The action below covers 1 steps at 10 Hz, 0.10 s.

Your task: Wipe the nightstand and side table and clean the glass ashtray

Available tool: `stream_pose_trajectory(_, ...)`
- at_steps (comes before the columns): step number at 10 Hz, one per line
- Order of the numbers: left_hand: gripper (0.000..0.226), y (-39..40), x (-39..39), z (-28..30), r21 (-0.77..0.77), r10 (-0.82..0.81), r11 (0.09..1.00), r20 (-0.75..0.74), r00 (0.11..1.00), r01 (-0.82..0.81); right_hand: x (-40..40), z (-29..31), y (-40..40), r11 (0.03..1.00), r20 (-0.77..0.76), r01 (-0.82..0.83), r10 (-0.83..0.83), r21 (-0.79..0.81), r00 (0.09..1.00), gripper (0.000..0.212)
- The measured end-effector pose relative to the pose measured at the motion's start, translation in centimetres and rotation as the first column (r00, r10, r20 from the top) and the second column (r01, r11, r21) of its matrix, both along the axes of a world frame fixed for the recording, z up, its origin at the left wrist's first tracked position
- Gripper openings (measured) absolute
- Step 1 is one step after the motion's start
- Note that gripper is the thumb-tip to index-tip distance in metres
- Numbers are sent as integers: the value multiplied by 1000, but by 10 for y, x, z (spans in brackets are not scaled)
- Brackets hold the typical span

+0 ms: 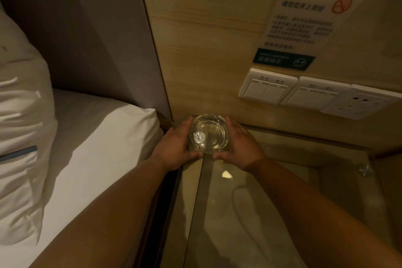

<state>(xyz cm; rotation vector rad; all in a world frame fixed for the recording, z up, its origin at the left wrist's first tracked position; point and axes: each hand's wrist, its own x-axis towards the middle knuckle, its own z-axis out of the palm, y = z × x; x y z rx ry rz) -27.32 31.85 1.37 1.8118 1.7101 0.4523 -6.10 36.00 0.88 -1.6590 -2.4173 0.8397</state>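
A round clear glass ashtray (208, 132) sits at the far left corner of the glass-topped nightstand (250, 213), close to the wooden wall panel. My left hand (176, 148) cups its left side and my right hand (239, 146) cups its right side, thumbs meeting at its near rim. Both hands touch the glass. No cloth is in view.
The bed with a white sheet (91, 148) and pillow (19, 115) lies to the left, against a padded headboard (87, 39). On the wall are light switches (267, 87), a socket (359, 104) and a no-smoking notice (304, 26). A metal standoff (365, 169) marks the nightstand's right side.
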Motion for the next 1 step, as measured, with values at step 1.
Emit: stream_pose_trajectory(1, 114, 0, -1, 6, -23, 28, 999, -8, 1000, -28, 4, 8, 0, 1000, 21, -3, 3, 26, 1000, 120)
